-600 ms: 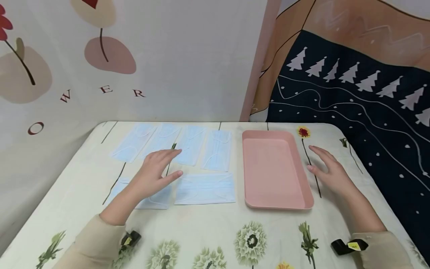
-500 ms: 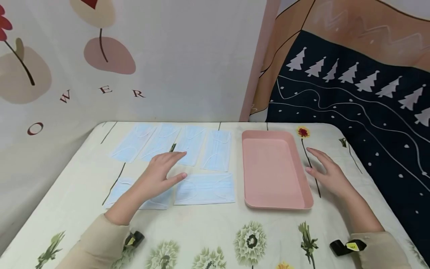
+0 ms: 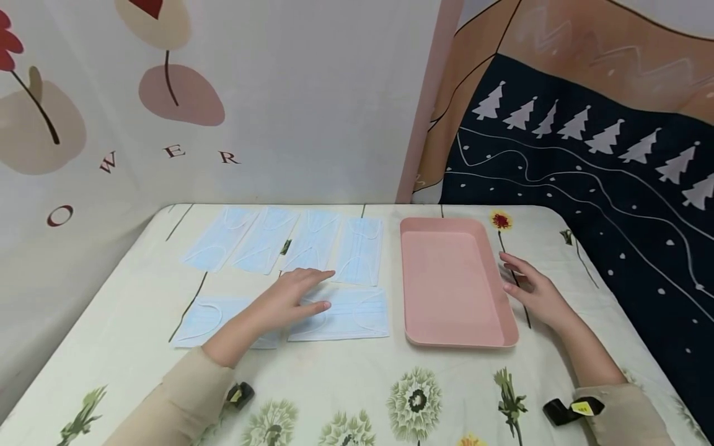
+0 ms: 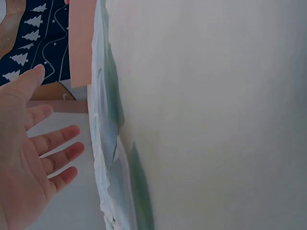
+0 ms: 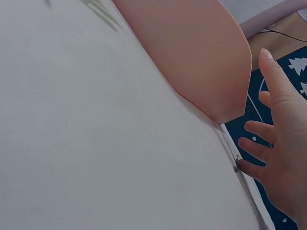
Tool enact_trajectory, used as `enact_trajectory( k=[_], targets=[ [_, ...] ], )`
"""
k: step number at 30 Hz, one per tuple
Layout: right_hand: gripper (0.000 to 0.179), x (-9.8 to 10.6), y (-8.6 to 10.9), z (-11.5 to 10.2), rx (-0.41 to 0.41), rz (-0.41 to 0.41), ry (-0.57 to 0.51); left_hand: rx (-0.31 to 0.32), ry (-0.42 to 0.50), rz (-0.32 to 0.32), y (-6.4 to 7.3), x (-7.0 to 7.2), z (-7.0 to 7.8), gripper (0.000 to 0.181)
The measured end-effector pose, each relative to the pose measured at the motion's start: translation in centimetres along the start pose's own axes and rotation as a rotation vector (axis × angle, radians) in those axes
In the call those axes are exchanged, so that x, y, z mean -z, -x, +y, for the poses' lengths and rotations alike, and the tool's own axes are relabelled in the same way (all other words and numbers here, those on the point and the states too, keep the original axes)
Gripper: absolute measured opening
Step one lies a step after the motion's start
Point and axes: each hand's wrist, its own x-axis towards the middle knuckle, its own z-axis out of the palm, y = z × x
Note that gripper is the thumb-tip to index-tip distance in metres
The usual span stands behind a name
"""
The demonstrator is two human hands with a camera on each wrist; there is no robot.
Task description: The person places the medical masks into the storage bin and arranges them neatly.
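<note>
My left hand [image 3: 290, 300] hovers over the light blue face masks, its fingers spread and nothing held. Beneath it lies a wide-set face mask [image 3: 357, 316], partly covered by the fingers; another front mask [image 3: 212, 319] is half hidden by the wrist. Several more masks stand lengthwise in a back row, among them the rightmost one [image 3: 359, 248]. A pink tray [image 3: 457, 285] is right of the masks, with nothing in it. My right hand [image 3: 538, 297] is just beside the tray's right edge, fingers loosely bent and holding nothing; in the right wrist view a gap shows between hand and tray [image 5: 192, 52].
A white flower-printed cloth [image 3: 334, 384] covers the table. Printed curtains [image 3: 312, 111] hang close behind the table's back edge and along its right side. Each sleeve carries a small black device, such as the right one [image 3: 571, 410].
My left hand has moved right and nearer the front, from above the back-row masks to the right front mask. My right hand has shifted slightly left, closer to the tray.
</note>
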Motion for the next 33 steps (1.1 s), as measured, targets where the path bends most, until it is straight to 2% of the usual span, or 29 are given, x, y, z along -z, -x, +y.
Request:
enact_trajectory(
  k=[11, 16, 23, 28, 33],
  targets=[
    [0.056, -0.5, 0.1, 1.0, 0.047, -0.041, -0.162, -0.002, 0.032, -0.109, -1.1, -0.5, -0.4, 0.063],
    [0.055, -0.7, 0.0, 1.1, 0.037, -0.041, -0.174, -0.022, 0.056, -0.124, -1.6, -0.4, -0.5, 0.06],
    [0.057, -0.9, 0.0, 1.0, -0.004, -0.042, -0.179, -0.002, 0.059, -0.133, -2.0, -0.7, -0.8, 0.054],
    [0.057, -1.0, 0.1, 1.1, -0.01, -0.04, -0.167, 0.006, 0.109, -0.143, -2.3, -1.1, -1.2, 0.046],
    [0.056, -1.0, 0.0, 0.9, -0.01, -0.035, -0.172, -0.022, 0.157, -0.174, -2.5, -1.5, -1.5, 0.04]
  ],
)
